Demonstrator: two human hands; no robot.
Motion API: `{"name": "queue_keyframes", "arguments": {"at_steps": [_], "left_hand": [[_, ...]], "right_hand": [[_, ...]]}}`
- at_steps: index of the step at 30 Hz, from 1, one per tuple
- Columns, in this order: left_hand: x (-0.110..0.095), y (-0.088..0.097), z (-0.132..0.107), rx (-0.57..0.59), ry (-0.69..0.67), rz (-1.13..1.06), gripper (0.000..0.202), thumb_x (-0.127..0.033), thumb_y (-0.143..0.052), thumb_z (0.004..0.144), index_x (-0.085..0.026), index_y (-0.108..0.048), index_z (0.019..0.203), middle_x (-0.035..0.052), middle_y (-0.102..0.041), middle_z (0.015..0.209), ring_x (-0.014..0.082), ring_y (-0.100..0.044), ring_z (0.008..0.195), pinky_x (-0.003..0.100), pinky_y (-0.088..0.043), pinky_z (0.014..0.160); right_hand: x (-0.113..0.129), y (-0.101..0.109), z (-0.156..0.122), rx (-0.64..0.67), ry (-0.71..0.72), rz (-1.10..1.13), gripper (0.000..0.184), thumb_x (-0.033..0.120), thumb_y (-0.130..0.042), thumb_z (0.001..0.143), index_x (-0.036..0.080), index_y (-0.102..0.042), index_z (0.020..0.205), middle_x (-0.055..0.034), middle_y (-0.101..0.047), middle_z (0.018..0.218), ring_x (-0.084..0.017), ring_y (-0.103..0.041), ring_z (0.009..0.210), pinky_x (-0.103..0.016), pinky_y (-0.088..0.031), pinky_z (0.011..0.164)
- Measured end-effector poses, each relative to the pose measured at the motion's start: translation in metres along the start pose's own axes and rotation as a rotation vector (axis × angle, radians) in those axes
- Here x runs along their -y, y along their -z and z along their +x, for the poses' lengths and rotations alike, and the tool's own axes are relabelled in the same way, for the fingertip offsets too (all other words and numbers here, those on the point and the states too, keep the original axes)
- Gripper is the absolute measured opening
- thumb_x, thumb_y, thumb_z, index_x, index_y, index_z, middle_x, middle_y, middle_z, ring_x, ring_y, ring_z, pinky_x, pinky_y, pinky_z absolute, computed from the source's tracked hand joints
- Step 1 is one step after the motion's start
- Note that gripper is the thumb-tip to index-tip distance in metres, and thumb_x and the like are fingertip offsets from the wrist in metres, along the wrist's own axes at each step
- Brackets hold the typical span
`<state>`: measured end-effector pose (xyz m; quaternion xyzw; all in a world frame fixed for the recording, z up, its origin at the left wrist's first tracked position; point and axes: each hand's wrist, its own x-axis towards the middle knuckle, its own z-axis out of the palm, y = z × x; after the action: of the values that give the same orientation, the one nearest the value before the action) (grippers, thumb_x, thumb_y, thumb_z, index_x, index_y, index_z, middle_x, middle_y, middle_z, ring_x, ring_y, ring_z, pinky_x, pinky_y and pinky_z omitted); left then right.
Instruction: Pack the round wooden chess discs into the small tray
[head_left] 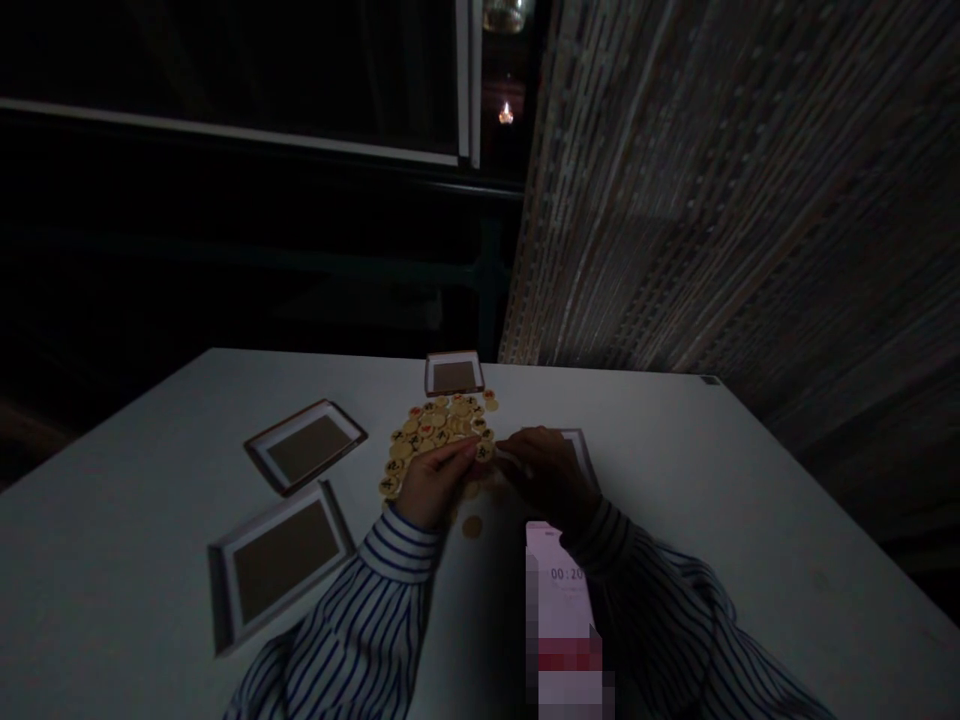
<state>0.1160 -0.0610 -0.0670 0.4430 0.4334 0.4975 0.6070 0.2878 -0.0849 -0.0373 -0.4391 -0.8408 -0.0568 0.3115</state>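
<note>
A heap of round yellow game pieces (439, 425) with red and black marks lies on the white table (135, 500). My left hand (433, 482) rests at the heap's near edge, fingers pinched together on a piece at its right tip. My right hand (546, 470) is in shadow just right of the heap, fingers curled toward the left hand's fingertips; what it grips I cannot make out. One loose piece (472, 526) lies between my wrists. Both sleeves are striped blue and white.
Shallow box trays with brown insides lie around: one (305, 444) and one (276, 560) at the left, a small one (453, 374) behind the heap, another (581, 447) under my right hand. A phone (564, 590) showing a timer lies near me. A woven blind hangs at the right.
</note>
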Motion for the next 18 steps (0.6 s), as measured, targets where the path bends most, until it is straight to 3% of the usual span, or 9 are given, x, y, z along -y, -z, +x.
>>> {"name": "queue_keyframes", "arguments": {"at_steps": [7, 13, 18], "left_hand": [[-0.014, -0.016, -0.01, -0.004, 0.118, -0.12, 0.039, -0.031, -0.074, 0.055, -0.015, -0.068, 0.089, 0.0041, -0.071, 0.074, 0.0149, -0.065, 0.068, 0.027, -0.051, 0.072], [-0.01, -0.018, -0.011, 0.022, 0.077, -0.131, 0.035, -0.028, -0.073, 0.059, -0.016, -0.067, 0.091, 0.0055, -0.07, 0.086, 0.0157, -0.065, 0.077, 0.027, -0.051, 0.078], [-0.011, -0.023, -0.015, 0.028, 0.086, -0.095, 0.04, -0.029, -0.074, 0.057, -0.014, -0.066, 0.094, 0.0067, -0.07, 0.084, 0.017, -0.065, 0.076, 0.03, -0.05, 0.08]], "right_hand": [[-0.008, 0.002, -0.013, -0.031, -0.061, -0.015, 0.024, 0.033, -0.043, 0.087, 0.02, -0.061, 0.094, -0.0055, -0.063, 0.084, -0.016, -0.053, 0.08, -0.029, -0.037, 0.072], [-0.015, 0.004, -0.026, -0.05, -0.082, -0.004, 0.024, 0.033, -0.044, 0.087, 0.018, -0.061, 0.095, -0.0066, -0.064, 0.086, -0.016, -0.054, 0.082, -0.03, -0.039, 0.072], [-0.021, 0.002, -0.037, -0.087, -0.081, -0.019, 0.022, 0.029, -0.044, 0.086, 0.017, -0.061, 0.094, -0.0079, -0.064, 0.086, -0.017, -0.055, 0.082, -0.032, -0.041, 0.073]]}}
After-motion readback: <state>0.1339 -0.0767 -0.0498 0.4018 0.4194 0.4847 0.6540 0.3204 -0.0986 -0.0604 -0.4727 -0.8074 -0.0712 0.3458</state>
